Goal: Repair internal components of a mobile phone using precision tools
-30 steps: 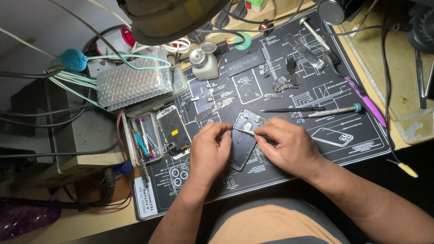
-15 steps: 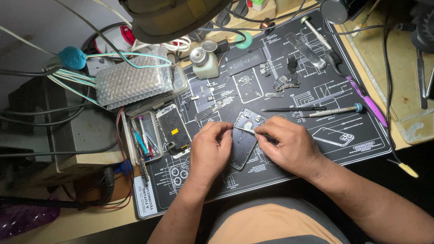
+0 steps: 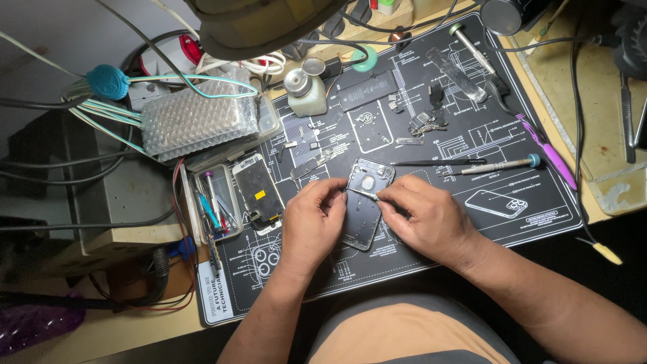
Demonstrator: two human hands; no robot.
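Phone housing [image 3: 362, 205] lies on the black repair mat [image 3: 472, 135]. Left hand [image 3: 311, 226] pinches its edge, steadying; right hand [image 3: 431, 219] grips tweezers [image 3: 362, 194]. Best practice: brace wrists, lift gently.

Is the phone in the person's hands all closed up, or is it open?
Open. The phone shell lies on the black mat with no screen; its bare inside shows. Both hands touch it. A separate screen lies nearby.
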